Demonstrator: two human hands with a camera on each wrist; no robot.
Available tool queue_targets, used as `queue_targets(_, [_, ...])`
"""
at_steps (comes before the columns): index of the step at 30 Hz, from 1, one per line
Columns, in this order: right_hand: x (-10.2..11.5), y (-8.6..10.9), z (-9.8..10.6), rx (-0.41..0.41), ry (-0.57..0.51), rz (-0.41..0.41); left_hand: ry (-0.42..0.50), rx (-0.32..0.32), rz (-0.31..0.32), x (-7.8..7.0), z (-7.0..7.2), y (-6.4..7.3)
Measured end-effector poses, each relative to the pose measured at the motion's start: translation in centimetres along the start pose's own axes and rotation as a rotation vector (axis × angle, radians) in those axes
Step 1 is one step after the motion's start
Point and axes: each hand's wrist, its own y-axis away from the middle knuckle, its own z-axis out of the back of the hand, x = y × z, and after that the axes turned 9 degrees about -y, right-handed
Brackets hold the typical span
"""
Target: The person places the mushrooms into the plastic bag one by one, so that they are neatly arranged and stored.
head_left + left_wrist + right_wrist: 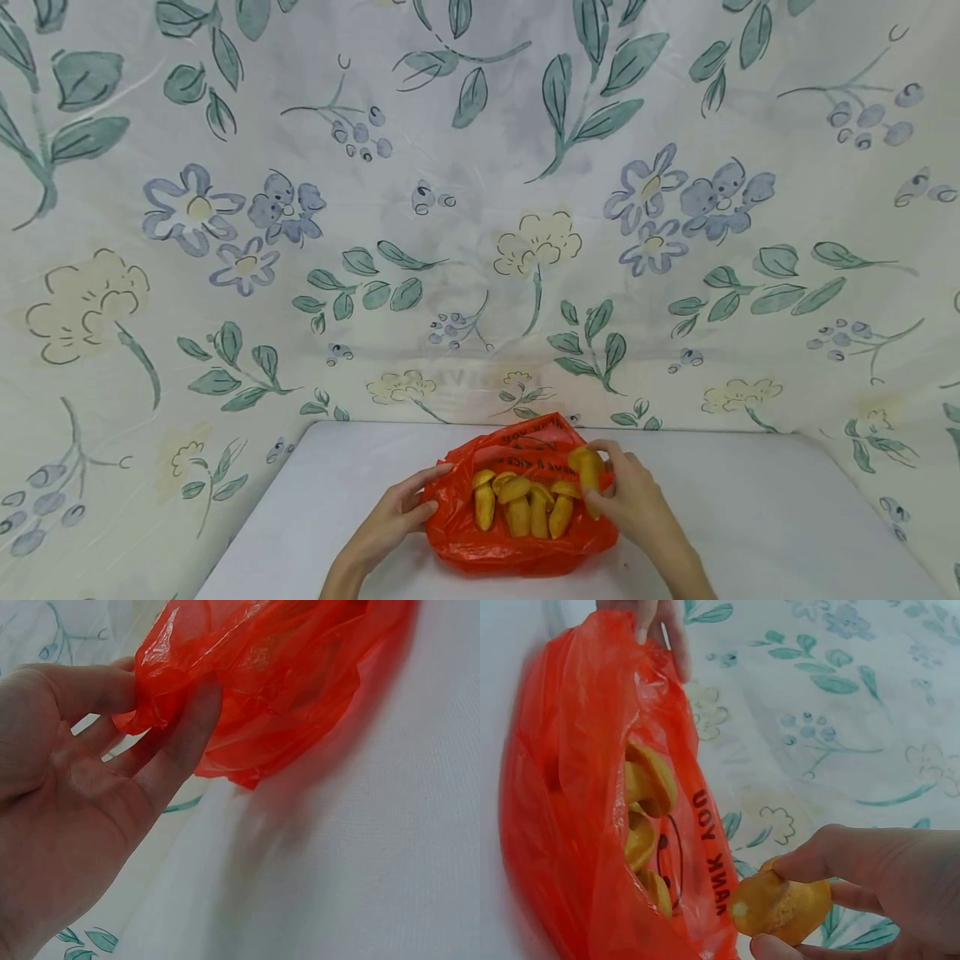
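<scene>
A red plastic bag (517, 554) with dark printing lies with its mouth spread on the white table. Several yellow-brown mushrooms (517, 504) rest side by side in its opening, caps toward the back; some show through the mouth (651, 780) in the right wrist view. My left hand (393, 517) grips the bag's left edge, its thumb and fingers on the thin plastic (247, 697) in the left wrist view. At the bag's right edge, my right hand (633, 496) pinches one mushroom (784, 906) between thumb and fingers, close beside the opening.
The white tabletop (765, 517) extends to both sides of the bag. Behind it and at the sides hangs a pale cloth (480, 333) printed with leaves and flowers.
</scene>
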Motion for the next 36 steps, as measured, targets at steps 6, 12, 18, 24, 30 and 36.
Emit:
queue_targets(6, [-0.1, -0.2, -1.2, 0.019, 0.001, -0.004, 0.001, -0.002, 0.006, 0.0, 0.0, 0.0])
queue_targets(12, [-0.2, -0.3, -2.3, 0.028, -0.01, 0.013, -0.003, -0.006, 0.017, -0.1, -0.1, 0.0])
queue_targets(18, [-0.4, -0.3, -3.0, 0.04, -0.017, 0.035, 0.005, -0.002, 0.017, 0.0, 0.0, 0.0])
queue_targets(24, [-1.0, -0.6, -3.7, 0.04, 0.02, 0.085, 0.006, 0.002, 0.011, 0.1, -0.1, 0.0])
queue_targets(30, [-1.3, -0.7, -4.4, 0.028, 0.048, 0.096, 0.004, 0.004, 0.008, 0.1, -0.1, -0.1])
queue_targets(36, [-1.2, -0.6, -5.0, 0.028, 0.056, 0.074, -0.003, -0.004, 0.014, 0.1, -0.1, 0.0])
